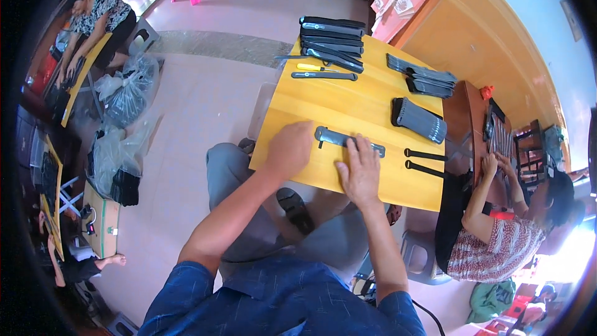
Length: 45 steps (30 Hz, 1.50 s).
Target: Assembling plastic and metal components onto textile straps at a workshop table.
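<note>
The left hand is lying curled, knuckles up, on the yellow table, covering the left end of a long dark grey strip; whether its fingers are actually gripping that end I cannot tell. The right hand is spreading flat, fingers released and pressing down on the middle of the same strip, which is resting crosswise near the table's front edge. To my eye the person is steadying or pressing the piece together, somewhere mid-assembly, and the next move is probably calling for a firm, even push along its length, or a lift with both hands without letting it slip.

A stack of similar dark strips is sitting at the far edge, with a yellow-handled screwdriver just in front of it. Two fanned bundles are lying toward the right, and two thin black pieces are lying near the right edge.

The strip's left end is hiding under the left hand, and its fine detail is too small to make out. Another person is working at a neighbouring table on the right, partly washed out by glare
</note>
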Motion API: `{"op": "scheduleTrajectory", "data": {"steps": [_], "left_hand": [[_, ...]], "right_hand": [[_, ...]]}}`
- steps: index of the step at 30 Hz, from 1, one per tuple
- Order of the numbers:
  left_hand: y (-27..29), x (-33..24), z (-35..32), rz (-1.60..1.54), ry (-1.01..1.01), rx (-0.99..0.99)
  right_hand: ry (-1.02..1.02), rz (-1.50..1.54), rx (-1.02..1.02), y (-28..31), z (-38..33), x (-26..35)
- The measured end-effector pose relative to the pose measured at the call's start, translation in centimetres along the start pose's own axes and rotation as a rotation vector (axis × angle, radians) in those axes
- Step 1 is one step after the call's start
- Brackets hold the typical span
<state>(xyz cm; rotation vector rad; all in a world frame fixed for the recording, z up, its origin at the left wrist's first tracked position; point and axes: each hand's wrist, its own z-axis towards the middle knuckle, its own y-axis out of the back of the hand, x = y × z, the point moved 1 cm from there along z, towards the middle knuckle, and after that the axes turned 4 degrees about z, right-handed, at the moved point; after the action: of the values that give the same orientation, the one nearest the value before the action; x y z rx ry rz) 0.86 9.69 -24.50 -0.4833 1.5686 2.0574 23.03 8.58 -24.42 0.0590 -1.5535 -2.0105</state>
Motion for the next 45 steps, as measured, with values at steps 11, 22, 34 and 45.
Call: {"op": "scheduleTrajectory", "data": {"steps": [11,22,34,45], "left_hand": [[-3.2,-1.2,-1.7,0.241,-0.304,0.303],[-3.2,-1.3,-1.5,0.253,-0.300,0.334],[-3.4,-0.9,-1.7,0.319,-0.340,0.340],[-1.9,1.1,-2.7,0.284,-0.300,0.264]], "right_hand": [[-0.015,-0.021,0.218,-1.5,-0.7,-1.0],[-0.232,-0.033,0.179,0.5,-3.8,-6.7],[-0.400,-0.123,0.184,0.1,-4.0,-5.7],[-0.380,-0.124,0.161,-0.3,-4.4,-6.1]]}}
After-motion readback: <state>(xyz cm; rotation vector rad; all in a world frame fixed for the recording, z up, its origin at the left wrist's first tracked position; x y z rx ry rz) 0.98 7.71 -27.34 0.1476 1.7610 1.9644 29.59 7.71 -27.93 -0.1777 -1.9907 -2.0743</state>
